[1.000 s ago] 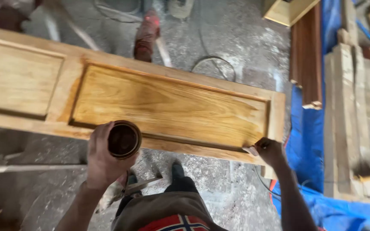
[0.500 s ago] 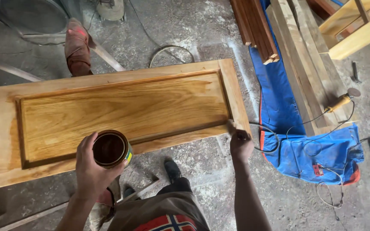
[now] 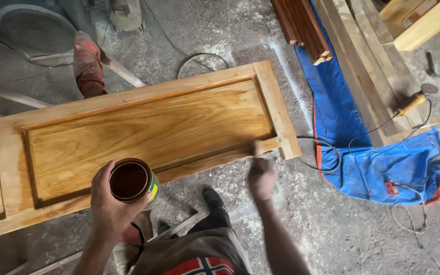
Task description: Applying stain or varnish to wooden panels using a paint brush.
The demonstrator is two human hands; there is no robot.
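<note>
Head view: the left hand (image 3: 110, 206) is gripping an open can (image 3: 132, 181) of dark finish, fingers wrapped around its side, holding it level over the near edge of the door (image 3: 143, 135). The right hand (image 3: 262, 178) is blurred but appears to be closed on a brush (image 3: 266, 145) that is touching the door's near right corner. For an even coat, strokes are best following the grain, the can staying level and close, away from the cable (image 3: 317, 153) on the floor.
</note>
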